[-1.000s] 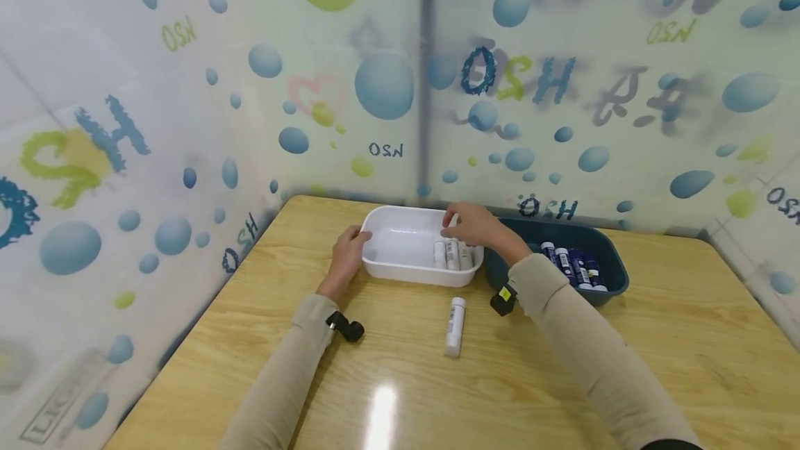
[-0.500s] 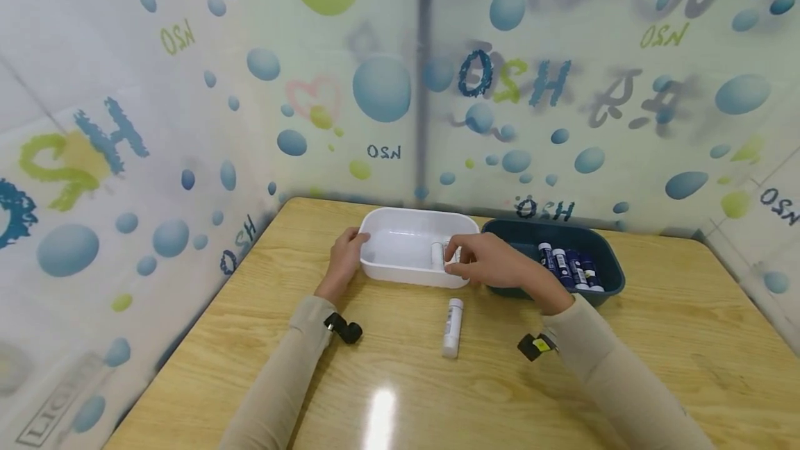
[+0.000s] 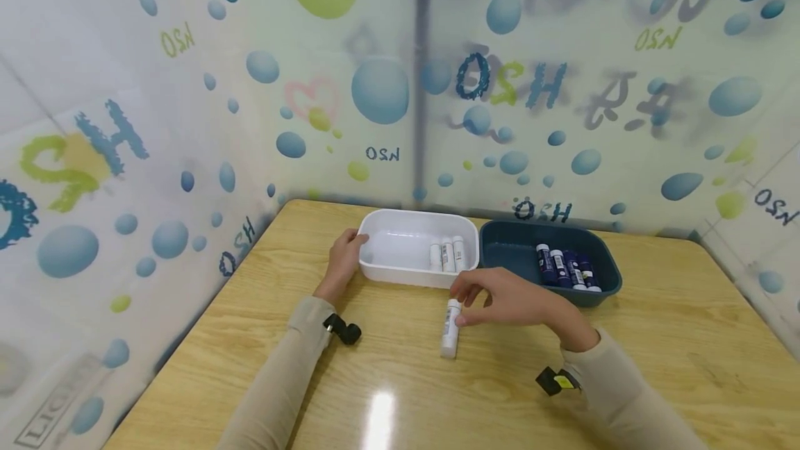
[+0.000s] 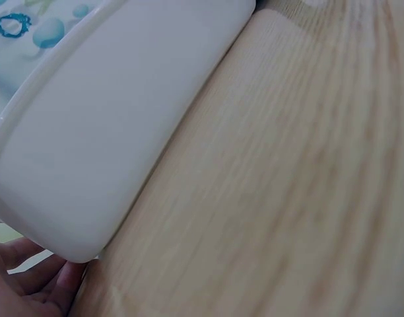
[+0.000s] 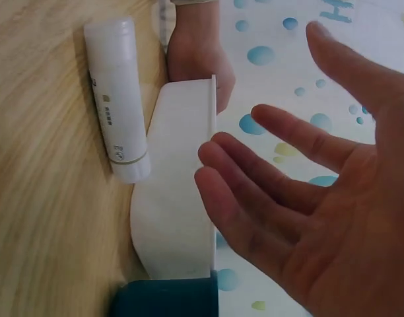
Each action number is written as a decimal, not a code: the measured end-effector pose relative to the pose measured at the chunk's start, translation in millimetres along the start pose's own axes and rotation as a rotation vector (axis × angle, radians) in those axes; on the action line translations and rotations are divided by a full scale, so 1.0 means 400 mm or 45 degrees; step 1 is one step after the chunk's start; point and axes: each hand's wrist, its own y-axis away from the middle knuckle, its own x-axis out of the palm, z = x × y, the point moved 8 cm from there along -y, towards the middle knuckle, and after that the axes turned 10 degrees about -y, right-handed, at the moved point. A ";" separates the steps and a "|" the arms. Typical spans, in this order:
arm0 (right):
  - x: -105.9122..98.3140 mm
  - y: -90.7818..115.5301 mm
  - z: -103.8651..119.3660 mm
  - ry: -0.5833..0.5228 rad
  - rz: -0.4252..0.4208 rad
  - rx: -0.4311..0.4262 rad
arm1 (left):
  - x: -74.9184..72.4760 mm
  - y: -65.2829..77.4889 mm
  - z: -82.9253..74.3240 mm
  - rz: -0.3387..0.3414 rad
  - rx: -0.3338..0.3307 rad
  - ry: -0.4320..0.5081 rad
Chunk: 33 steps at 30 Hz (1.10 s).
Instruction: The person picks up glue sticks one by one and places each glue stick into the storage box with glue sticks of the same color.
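Observation:
My left hand grips the left end of a white plastic tray, thumb over the rim. In the left wrist view, fingers lie at the tray's lower corner. Three white glue sticks lie side by side in its right end. Another white glue stick lies on the table in front of the tray. Over its capped end hovers my right hand. The right wrist view shows that hand's spread fingers apart from the glue stick.
Right of the white tray, a dark teal tray stands against it, with several dark blue, white-capped glue sticks at its right side. Both trays are near the back of the wooden table, before a printed wall covering.
My right hand has moved from above the white tray's right end down toward me, to over the loose glue stick. The left hand has stayed on the tray.

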 end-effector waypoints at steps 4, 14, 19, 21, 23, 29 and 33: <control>0.017 0.015 -0.008 -0.092 0.045 -0.027 | 0.000 0.001 -0.002 -0.007 -0.001 0.009; 0.044 0.035 -0.056 -0.133 0.098 0.039 | 0.002 0.002 -0.002 -0.006 0.002 0.005; 0.062 0.032 -0.081 -0.128 0.135 0.028 | 0.001 0.004 -0.003 -0.017 0.014 0.010; 0.069 0.027 -0.095 -0.112 0.140 0.015 | 0.000 0.003 -0.004 -0.019 0.021 0.006; 0.074 0.023 -0.106 -0.099 0.144 0.005 | 0.000 0.003 -0.004 -0.015 0.017 0.002; 0.068 0.020 -0.119 -0.071 0.107 -0.007 | 0.003 0.006 0.005 -0.004 0.001 0.001; 0.063 0.023 -0.116 -0.089 0.084 -0.022 | 0.005 0.003 0.005 -0.007 0.009 -0.001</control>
